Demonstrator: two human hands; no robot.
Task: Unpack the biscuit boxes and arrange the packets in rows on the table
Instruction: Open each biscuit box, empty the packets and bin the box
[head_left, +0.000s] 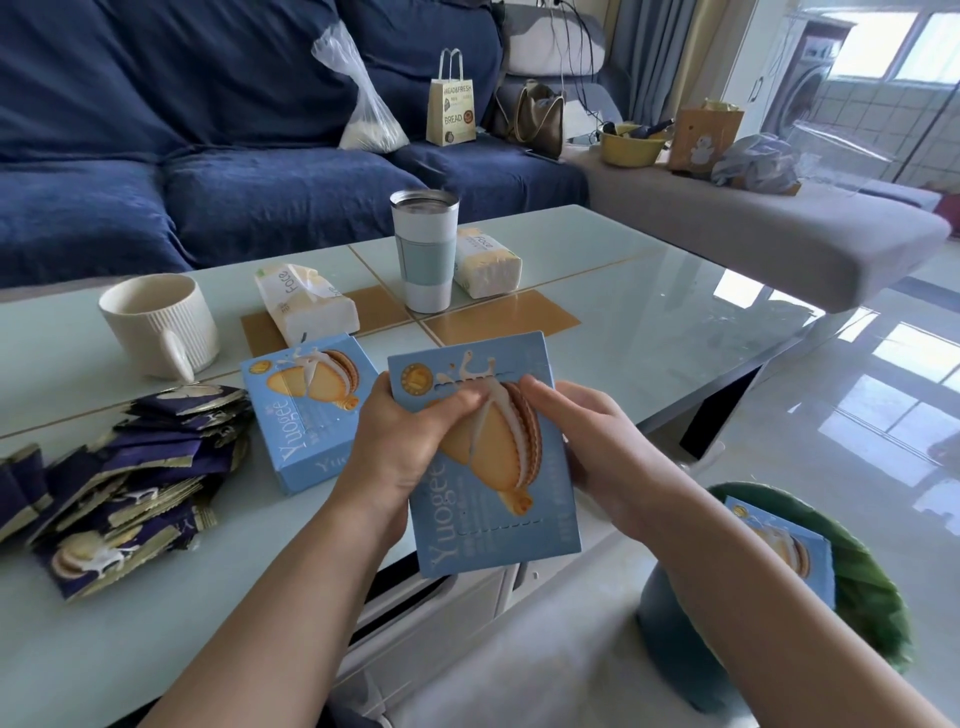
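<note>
I hold a light blue biscuit box (498, 499) upright over the table's near edge. My left hand (400, 447) grips its left side, thumb pressed on the front by the perforated tear strip. My right hand (587, 441) grips the right side, thumb on the front near the same strip. A second blue box (296, 415) lies flat on the table just left of it. Several dark purple biscuit packets (124, 478) lie in a loose overlapping pile at the left. A third blue box (779, 545) sits in a green-lined bin on the floor at the right.
On the glass table (649, 291) stand a ribbed cream mug (156, 322), a white tumbler (423, 249) and two tissue packs (306, 301) (485, 265). A blue sofa (208, 171) runs behind. The bin (872, 597) stands beside the table's right corner.
</note>
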